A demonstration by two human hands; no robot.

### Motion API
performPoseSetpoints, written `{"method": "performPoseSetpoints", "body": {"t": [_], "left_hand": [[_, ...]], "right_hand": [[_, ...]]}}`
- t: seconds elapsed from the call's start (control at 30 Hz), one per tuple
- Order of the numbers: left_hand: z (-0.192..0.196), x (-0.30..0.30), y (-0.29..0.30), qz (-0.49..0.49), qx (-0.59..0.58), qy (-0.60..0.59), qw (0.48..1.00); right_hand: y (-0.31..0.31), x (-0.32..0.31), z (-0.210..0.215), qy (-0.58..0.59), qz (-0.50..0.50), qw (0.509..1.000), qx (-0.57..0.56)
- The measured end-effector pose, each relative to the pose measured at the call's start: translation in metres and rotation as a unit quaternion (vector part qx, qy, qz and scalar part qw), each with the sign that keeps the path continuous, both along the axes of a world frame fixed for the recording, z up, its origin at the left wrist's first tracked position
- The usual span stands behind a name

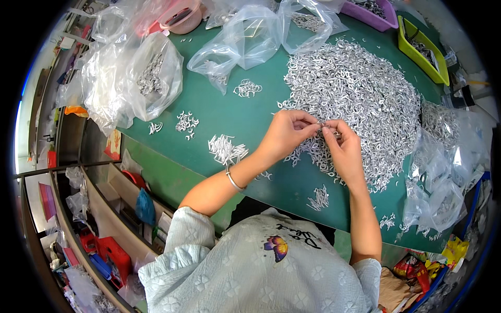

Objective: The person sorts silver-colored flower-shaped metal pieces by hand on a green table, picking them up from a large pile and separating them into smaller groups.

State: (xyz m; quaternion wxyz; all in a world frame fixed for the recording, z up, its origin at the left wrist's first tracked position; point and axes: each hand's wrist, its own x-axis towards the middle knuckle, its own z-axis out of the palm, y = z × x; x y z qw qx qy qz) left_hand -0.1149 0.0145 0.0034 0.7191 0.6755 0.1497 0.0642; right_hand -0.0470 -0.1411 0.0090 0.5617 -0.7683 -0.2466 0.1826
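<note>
Several clear bags (136,78) sit at my far left on the green table (245,117), one holding a clump of small silver metal parts. Right of them, three small groups of the same parts (186,122) lie loose on the green surface, and a bundle of straight silver pieces (225,148) lies just left of my left wrist. A silver bangle (233,181) circles that wrist.

My left hand (286,133) is closed in a pinch, thumb and fingers pressed together on a small silver hook (320,125). My right hand (344,148) meets it fingertip to fingertip, also pinched on the same spot; whether it grips the same hook or a second one, I cannot tell, as the piece is too small. Both hands hover above the near edge of the big pile (355,99) of silver hooks, which spreads across the middle and right of the table. A small cluster (319,198) lies apart from the pile, near the table's front edge, beside my right forearm.

Behind the pile, more empty clear bags (250,39) are slumped. Further right stand a purple tray (371,11) and a yellow-green tray (422,49), each with metal parts inside. At the far right, crumpled bags (443,177) with more hooks rest against the pile.
</note>
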Motion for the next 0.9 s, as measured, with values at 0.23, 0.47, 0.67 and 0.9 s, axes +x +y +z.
{"method": "performPoseSetpoints", "body": {"t": [0.23, 0.47, 0.67, 0.9], "left_hand": [[0.009, -0.006, -0.012, 0.051, 0.292, -0.120, 0.948], [0.016, -0.009, -0.011, -0.011, -0.011, 0.020, 1.000], [0.027, -0.019, -0.020, 0.010, -0.058, -0.004, 0.998], [0.033, -0.032, -0.031, 0.063, -0.189, -0.081, 0.977]], "right_hand": [[-0.002, -0.005, 0.009, -0.146, -0.015, 0.987, -0.058], [-0.014, -0.002, 0.023, -0.072, 0.018, 0.997, -0.021], [-0.018, -0.010, 0.032, -0.049, 0.022, 0.999, 0.000], [-0.016, -0.036, 0.025, -0.332, 0.005, 0.943, 0.015]]}}
